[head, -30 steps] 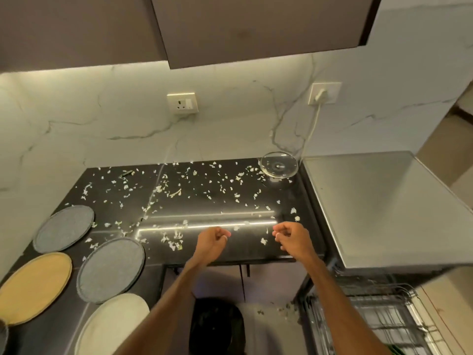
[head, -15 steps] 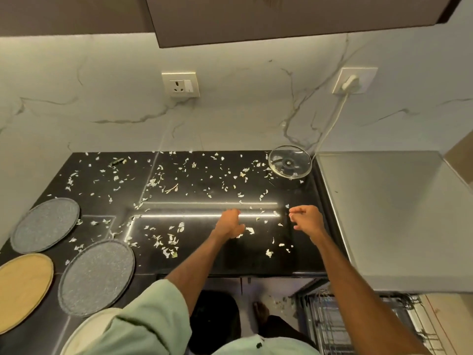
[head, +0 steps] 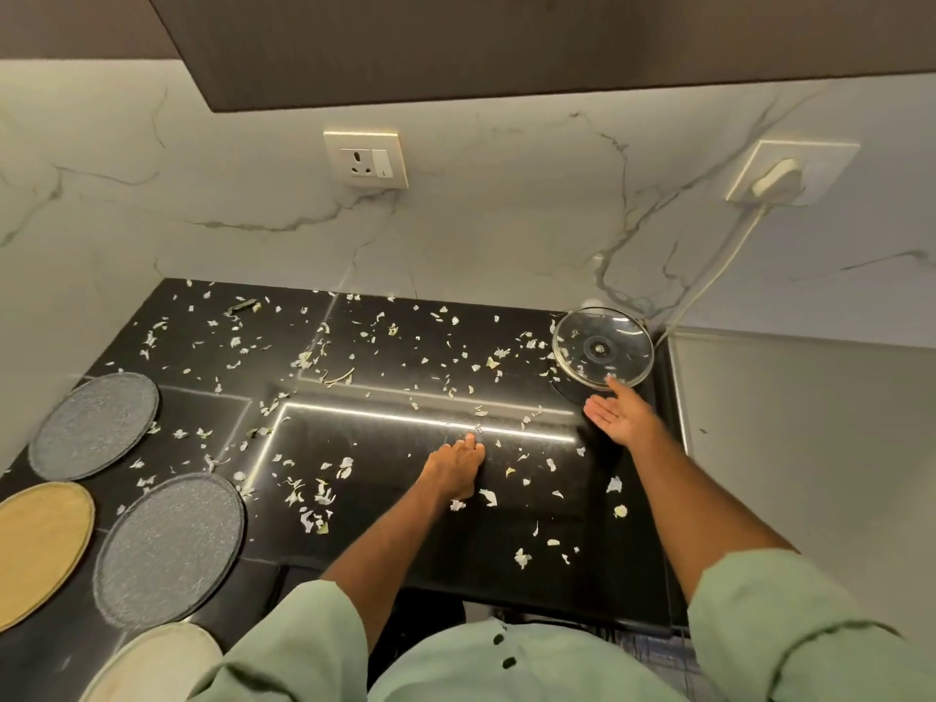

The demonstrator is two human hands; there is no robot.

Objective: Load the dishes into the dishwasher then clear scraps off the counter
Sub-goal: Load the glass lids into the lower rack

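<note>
- My right hand [head: 624, 419] is spread, palm showing, holding nothing, fingertips at the front rim of the glass lid [head: 601, 347].
- My left hand [head: 455, 469] rests knuckles-up on the counter [head: 385, 524], left of the lid. I cannot tell whether it pinches anything.
- Scraps [head: 489, 497] lie scattered left of the lid.

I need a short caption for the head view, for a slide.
Open right hand beside the glass lid; left hand among scraps on the black counter.

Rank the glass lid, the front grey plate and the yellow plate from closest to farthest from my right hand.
1. Glass lid, just beyond the right hand, back right.
2. Front grey plate, front left.
3. Yellow plate, far left edge.
</note>
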